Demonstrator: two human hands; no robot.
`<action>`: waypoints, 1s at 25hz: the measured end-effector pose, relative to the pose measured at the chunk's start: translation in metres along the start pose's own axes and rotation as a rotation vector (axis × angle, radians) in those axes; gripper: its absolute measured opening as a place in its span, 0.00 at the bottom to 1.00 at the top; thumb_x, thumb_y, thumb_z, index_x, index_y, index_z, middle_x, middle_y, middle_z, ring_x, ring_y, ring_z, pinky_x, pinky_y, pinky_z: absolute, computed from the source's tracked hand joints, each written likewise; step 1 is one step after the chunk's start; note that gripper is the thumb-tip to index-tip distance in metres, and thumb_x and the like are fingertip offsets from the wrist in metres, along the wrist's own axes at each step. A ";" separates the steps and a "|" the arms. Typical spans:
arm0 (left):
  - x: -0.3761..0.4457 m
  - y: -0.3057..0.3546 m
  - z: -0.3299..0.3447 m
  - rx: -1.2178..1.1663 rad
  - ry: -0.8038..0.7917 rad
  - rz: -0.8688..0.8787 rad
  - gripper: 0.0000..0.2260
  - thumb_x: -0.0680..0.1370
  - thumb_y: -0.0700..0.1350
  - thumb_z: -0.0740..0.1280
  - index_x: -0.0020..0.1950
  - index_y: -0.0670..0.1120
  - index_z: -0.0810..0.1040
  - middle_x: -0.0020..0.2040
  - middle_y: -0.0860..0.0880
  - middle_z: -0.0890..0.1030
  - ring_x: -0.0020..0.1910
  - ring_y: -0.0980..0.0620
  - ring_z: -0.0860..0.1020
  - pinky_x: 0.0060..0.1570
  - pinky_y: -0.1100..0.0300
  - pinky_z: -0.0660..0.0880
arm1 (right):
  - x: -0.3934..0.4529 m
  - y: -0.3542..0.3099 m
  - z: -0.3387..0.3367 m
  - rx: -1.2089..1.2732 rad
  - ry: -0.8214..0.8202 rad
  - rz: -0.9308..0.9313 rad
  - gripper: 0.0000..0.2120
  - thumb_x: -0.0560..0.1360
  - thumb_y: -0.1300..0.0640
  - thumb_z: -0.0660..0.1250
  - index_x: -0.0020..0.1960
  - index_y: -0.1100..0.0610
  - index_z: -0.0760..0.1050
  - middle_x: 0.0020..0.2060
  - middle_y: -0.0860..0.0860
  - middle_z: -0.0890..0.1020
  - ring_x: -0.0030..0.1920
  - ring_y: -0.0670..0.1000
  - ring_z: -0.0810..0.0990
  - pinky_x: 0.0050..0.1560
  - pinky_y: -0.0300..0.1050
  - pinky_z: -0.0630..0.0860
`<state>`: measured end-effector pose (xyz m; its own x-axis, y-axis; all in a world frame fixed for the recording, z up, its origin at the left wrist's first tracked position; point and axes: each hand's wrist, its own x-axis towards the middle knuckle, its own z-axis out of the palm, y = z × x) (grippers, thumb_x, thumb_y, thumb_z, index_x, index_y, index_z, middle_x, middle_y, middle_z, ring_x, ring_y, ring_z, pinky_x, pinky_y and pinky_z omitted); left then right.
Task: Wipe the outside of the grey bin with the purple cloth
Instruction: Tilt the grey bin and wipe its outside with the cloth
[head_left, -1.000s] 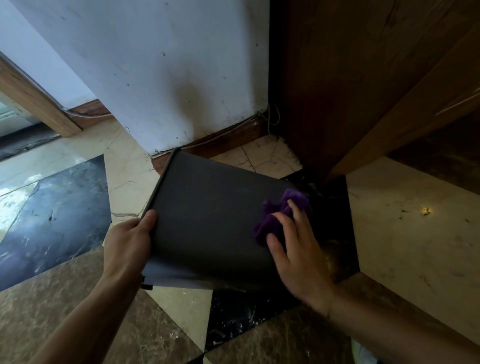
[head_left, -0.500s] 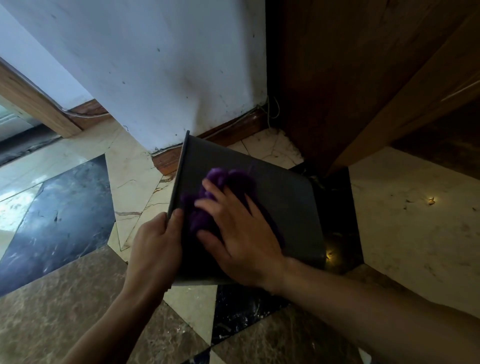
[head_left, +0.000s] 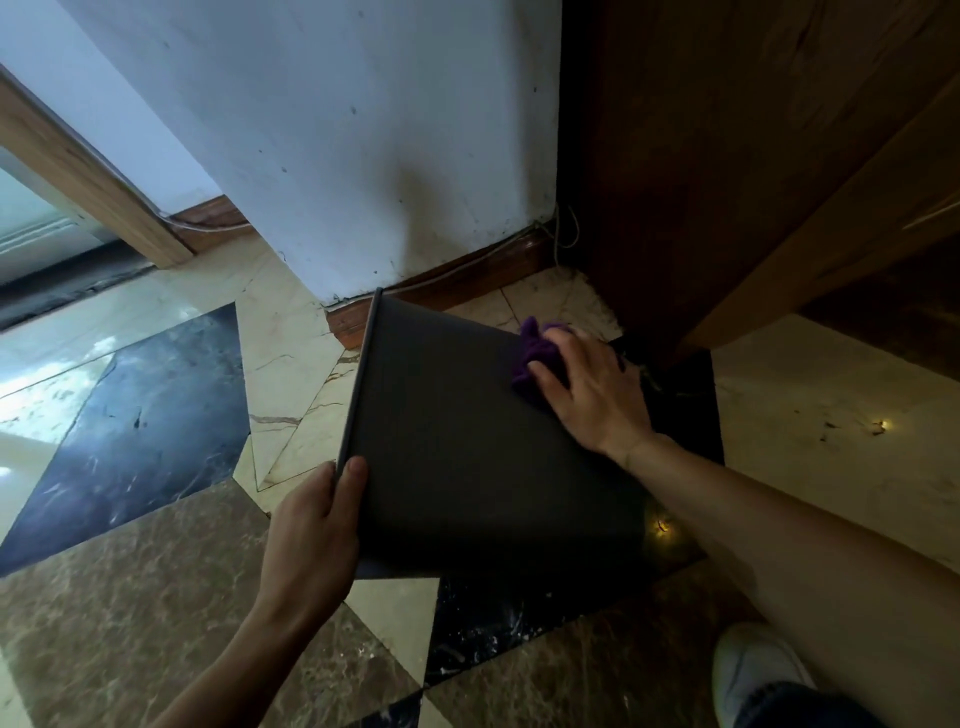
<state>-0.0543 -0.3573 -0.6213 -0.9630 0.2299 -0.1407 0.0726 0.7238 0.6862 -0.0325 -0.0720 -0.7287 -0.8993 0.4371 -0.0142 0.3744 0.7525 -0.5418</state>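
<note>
- Where marble floor (head_left: 156, 597) meets white wall (head_left: 363, 156) and wooden panel (head_left: 701, 156), the grey bin (head_left: 467, 441) lies tipped, rim leftward.
- Left hand (head_left: 311, 525) curls round its rim; right hand (head_left: 589, 395) presses the purple cloth (head_left: 532, 351) on its far side with straight fingers.
- White shoe (head_left: 753, 670) sits lower right.

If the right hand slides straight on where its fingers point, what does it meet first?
The right hand presses the cloth ahead of it. Beyond the bin edge, it would probably meet the skirting board under the wall, though depth is unclear.
</note>
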 end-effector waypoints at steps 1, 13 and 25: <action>0.001 -0.003 0.000 -0.012 -0.024 0.004 0.20 0.81 0.53 0.59 0.38 0.40 0.73 0.30 0.48 0.74 0.30 0.47 0.73 0.30 0.54 0.67 | 0.000 0.010 -0.002 0.027 -0.009 0.043 0.26 0.76 0.30 0.45 0.69 0.40 0.59 0.70 0.51 0.68 0.68 0.57 0.69 0.63 0.66 0.68; 0.170 0.097 0.013 -0.152 -0.247 -0.301 0.25 0.78 0.61 0.58 0.65 0.46 0.76 0.61 0.44 0.78 0.59 0.42 0.76 0.57 0.49 0.72 | 0.000 0.032 -0.012 0.021 0.036 -0.041 0.32 0.75 0.29 0.41 0.69 0.46 0.62 0.67 0.54 0.72 0.63 0.57 0.74 0.58 0.63 0.74; 0.162 0.088 0.017 0.522 0.171 0.296 0.13 0.85 0.45 0.50 0.44 0.43 0.68 0.34 0.48 0.70 0.33 0.47 0.68 0.36 0.53 0.63 | -0.017 0.026 -0.028 0.089 0.259 -0.098 0.28 0.78 0.32 0.45 0.66 0.49 0.67 0.61 0.54 0.77 0.57 0.55 0.77 0.54 0.56 0.73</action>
<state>-0.1991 -0.2453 -0.5957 -0.9076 0.3931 0.1475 0.4182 0.8778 0.2334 -0.0015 -0.0462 -0.7194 -0.8383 0.4842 0.2505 0.2570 0.7562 -0.6018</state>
